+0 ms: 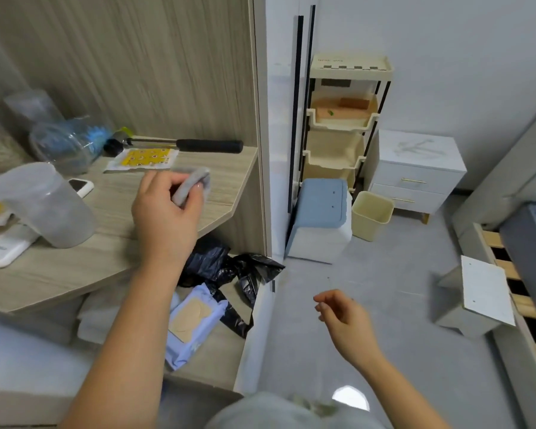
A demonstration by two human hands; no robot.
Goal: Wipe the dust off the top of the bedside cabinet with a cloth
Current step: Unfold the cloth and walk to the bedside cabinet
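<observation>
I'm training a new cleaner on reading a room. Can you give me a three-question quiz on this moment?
1. True or false: the left hand holds the grey cloth.
2. Where does the white bedside cabinet stand? A) beside the cream storage rack B) under the wooden desk
3. Fill in: the right hand holds ____.

Key: 1 true; 2 A; 3 nothing
</observation>
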